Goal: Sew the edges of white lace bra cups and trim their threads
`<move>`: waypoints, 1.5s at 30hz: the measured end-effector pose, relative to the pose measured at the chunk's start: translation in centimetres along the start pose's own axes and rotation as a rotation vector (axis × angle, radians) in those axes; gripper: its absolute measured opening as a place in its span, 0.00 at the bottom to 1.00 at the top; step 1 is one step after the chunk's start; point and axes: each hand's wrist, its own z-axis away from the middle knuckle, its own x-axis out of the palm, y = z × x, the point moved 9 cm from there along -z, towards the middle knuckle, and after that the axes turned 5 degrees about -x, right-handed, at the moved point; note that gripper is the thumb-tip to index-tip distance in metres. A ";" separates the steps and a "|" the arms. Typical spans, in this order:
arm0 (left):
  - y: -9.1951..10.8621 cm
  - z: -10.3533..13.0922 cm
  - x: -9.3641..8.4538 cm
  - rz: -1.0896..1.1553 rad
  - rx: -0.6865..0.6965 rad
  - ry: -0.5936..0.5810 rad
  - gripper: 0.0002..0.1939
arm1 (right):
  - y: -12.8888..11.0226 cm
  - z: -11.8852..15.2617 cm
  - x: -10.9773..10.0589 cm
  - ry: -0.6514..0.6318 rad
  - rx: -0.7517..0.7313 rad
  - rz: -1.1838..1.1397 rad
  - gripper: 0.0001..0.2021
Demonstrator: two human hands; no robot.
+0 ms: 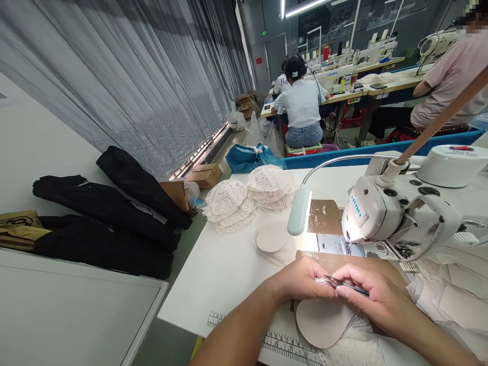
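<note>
My left hand (305, 278) pinches the edge of a pale lace bra cup piece, its fingers closed. A smooth beige bra cup (324, 323) hangs below it at the table's front edge, with white lace (360, 330) trailing beside it. Closed around small metal thread snips (353, 287), my right hand (373, 292) meets the left; the pointed tips lie at the left fingertips. The fabric between my fingers is mostly hidden. Just beyond my hands stands a white sewing machine (373, 208), its needle plate (335, 245) lit by a small lamp (300, 211).
Two stacks of lace cups (231, 203) and a single beige cup (272, 239) lie on the white table (206, 274). More pale fabric pieces (461, 284) are heaped at right. Co-workers sit at machines behind a blue edge. Black rolled garments (107, 223) rest at left.
</note>
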 end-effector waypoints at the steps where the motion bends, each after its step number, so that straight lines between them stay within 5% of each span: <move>1: 0.0 -0.1 0.0 -0.009 0.001 0.006 0.24 | 0.2 0.0 0.0 0.013 0.008 0.013 0.17; 5: 0.7 -0.3 0.0 -0.024 0.084 0.046 0.19 | 1.8 0.0 -0.1 0.112 0.074 -0.124 0.19; 8: 1.1 -0.1 -0.4 -0.072 0.117 0.039 0.18 | 2.5 -0.2 0.8 0.074 0.097 -0.240 0.24; 11: 0.8 0.7 -0.9 -0.122 0.061 -0.049 0.18 | 2.2 -0.4 1.4 -0.011 0.078 -0.186 0.16; 15: 1.4 2.1 -2.1 -0.095 0.083 -0.111 0.18 | 2.1 -0.1 0.3 0.051 0.106 -0.073 0.14; 23: 2.5 2.0 -2.6 -0.141 0.217 0.075 0.15 | 1.7 -0.1 0.2 0.083 0.080 -0.030 0.14; 28: 4.0 4.4 -3.7 -0.259 0.268 0.343 0.15 | 1.5 0.1 0.4 0.059 0.054 -0.044 0.16; 33: 2.2 6.0 -3.1 -0.266 0.013 0.255 0.21 | 0.4 0.8 0.0 0.062 -0.005 -0.032 0.15; 37: 0.0 4.3 -0.8 0.030 -0.025 0.101 0.25 | -0.2 0.9 0.1 0.063 -0.046 -0.040 0.16; 42: -0.5 2.2 -0.7 0.223 0.100 0.276 0.23 | -0.1 0.9 0.4 0.046 -0.050 -0.032 0.16; 45: -0.6 1.9 -0.5 0.228 0.120 0.267 0.23 | 0.7 1.0 0.2 0.058 -0.005 -0.110 0.16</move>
